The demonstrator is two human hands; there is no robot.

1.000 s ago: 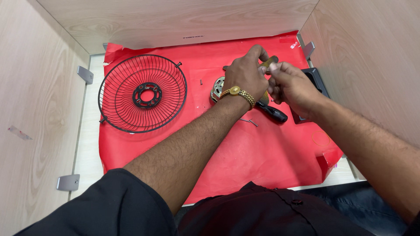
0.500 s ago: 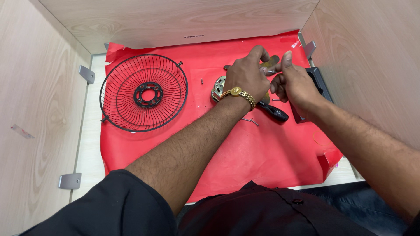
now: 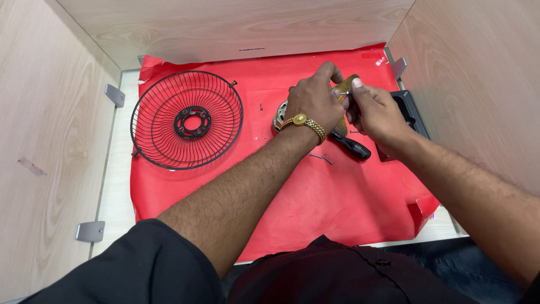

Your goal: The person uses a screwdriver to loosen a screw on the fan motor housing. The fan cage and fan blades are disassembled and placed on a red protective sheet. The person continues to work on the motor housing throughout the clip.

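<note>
Since a second ago your left hand (image 3: 316, 101) and right hand (image 3: 374, 112) have barely shifted, both closed around one brass-coloured part (image 3: 350, 83) above the fan motor (image 3: 279, 117), likely fitting a screw. On the red mat (image 3: 337, 202): one wire fan guard (image 3: 187, 119), one black-handled screwdriver (image 3: 351, 146), about three loose screws (image 3: 322, 158).

Pale wooden bench (image 3: 115, 197); red sheet (image 3: 337, 202) covers it (black fan grille (image 3: 187, 119) atop).

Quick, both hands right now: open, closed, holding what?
Left hand: closed on the brownish part.
Right hand: fingers pinched at that same part; what they grip cannot be told.
</note>
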